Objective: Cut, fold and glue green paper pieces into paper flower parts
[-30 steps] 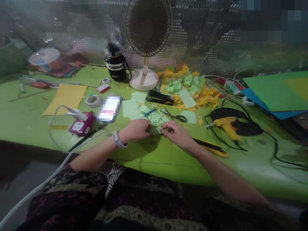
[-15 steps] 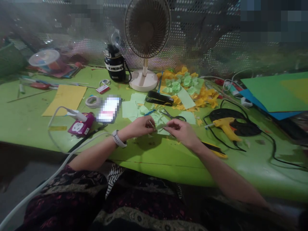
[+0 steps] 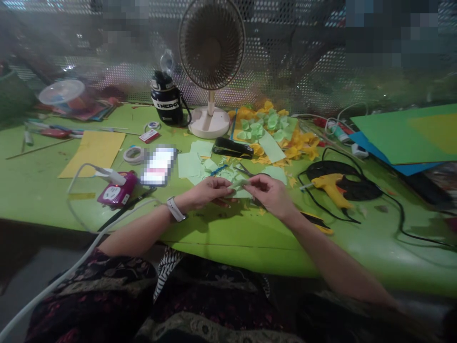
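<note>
- a small pale green paper piece is between the two hands, low over the near middle of the worktop
- the person's left hand pinches its left side between thumb and fingers; a watch sits on that wrist
- the right hand grips the other side with its fingertips
- just beyond the fingers lies a scatter of pale green scraps, a slim blue object among them
- dark scissors lie by the scraps, their handles partly hidden behind the right hand
- farther back is a black stapler, and behind it to the right a heap of orange-yellow paper flowers with green paper flowers on top
- to the left, a phone lies beside a tape roll, near a purple socket block
- to the right, a yellow glue gun rests on a black pad, its cord trailing across the worktop
- at the back, a fan stands beside a black bottle
</note>
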{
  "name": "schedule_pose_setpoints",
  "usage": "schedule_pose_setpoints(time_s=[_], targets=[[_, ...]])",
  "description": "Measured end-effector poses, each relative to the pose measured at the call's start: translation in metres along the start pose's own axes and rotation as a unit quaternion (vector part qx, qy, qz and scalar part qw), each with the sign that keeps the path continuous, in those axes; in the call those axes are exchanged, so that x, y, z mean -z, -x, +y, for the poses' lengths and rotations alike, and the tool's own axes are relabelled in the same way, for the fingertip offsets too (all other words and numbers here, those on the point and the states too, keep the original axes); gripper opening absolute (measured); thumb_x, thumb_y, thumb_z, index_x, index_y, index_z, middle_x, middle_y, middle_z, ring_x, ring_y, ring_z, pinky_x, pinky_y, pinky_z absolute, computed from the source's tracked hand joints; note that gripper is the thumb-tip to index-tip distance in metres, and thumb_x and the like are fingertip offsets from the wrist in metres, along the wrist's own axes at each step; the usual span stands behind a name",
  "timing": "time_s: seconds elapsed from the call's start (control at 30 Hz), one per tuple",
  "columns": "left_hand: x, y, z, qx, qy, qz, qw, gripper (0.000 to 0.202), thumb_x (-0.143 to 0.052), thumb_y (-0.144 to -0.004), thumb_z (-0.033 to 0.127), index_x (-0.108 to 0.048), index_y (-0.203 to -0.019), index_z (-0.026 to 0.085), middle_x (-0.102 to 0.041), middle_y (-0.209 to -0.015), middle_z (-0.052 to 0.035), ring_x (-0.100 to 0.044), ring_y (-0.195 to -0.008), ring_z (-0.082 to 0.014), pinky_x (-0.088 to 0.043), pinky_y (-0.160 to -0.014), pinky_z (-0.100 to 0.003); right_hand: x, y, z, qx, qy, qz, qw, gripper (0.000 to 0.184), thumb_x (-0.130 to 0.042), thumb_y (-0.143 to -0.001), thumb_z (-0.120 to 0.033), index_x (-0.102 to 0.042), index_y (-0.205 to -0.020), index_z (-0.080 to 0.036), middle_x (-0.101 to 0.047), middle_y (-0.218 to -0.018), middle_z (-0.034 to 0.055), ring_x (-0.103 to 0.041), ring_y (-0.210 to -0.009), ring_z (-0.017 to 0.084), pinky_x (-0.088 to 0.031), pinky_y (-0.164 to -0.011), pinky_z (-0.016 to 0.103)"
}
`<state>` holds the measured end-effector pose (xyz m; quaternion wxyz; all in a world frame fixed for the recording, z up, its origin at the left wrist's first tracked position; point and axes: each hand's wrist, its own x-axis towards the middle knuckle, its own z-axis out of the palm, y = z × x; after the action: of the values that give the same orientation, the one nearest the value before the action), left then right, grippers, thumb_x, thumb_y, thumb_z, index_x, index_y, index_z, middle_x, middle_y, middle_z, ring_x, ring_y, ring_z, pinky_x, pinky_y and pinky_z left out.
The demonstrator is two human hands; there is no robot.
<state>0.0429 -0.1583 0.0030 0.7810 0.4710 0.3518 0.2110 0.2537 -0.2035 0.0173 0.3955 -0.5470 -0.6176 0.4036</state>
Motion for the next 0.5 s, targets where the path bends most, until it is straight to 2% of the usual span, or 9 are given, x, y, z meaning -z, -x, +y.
schedule_pose_setpoints(time_s=[0.1,0.17,0.3,0.5], targets=[[0.000,-0.003,-0.003,-0.011,0.002,0.035,0.999,0.026,-0.081,-0.075,0.028,-0.067,-0.092,0.013,-0.072,-0.087,-0.0055,-0.072,-0.083,-0.0152,-0.058,-0.067,-0.024,0.003,0.001,0.000,0.025,0.024,0.039,0.999,0.040,-0.069,-0.079,-0.058,-0.068,-0.085,-0.018,-0.065,-0.073,0.0036,-0.054,-0.059,0.013,-0.044,-0.051,0.027],[0.001,-0.004,-0.004,-0.014,-0.004,0.049,0.999,0.024,-0.079,-0.077,0.025,-0.068,-0.095,0.012,-0.072,-0.090,-0.0068,-0.071,-0.083,-0.0150,-0.058,-0.066,-0.024,0.004,0.003,-0.002,0.020,0.019,0.021,0.999,0.039,-0.067,-0.082,-0.057,-0.067,-0.087,-0.019,-0.065,-0.074,0.0034,-0.053,-0.056,0.012,-0.043,-0.048,0.026],[0.002,-0.005,-0.006,-0.034,-0.022,0.046,0.998,0.021,-0.075,-0.080,0.024,-0.069,-0.096,0.012,-0.073,-0.090,-0.0064,-0.070,-0.081,-0.0133,-0.058,-0.067,-0.024,-0.002,0.008,-0.004,-0.003,0.010,-0.042,0.999,0.038,-0.067,-0.083,-0.053,-0.064,-0.098,-0.019,-0.066,-0.075,0.0029,-0.053,-0.055,0.013,-0.042,-0.046,0.025],[0.001,-0.004,-0.007,-0.048,-0.001,0.024,0.999,0.023,-0.077,-0.078,0.025,-0.069,-0.097,0.013,-0.072,-0.090,-0.0052,-0.069,-0.082,-0.0128,-0.059,-0.069,-0.025,-0.008,0.008,-0.001,-0.002,0.048,-0.030,0.998,0.036,-0.066,-0.083,-0.051,-0.061,-0.101,-0.019,-0.064,-0.074,0.0018,-0.052,-0.055,0.013,-0.040,-0.047,0.025]])
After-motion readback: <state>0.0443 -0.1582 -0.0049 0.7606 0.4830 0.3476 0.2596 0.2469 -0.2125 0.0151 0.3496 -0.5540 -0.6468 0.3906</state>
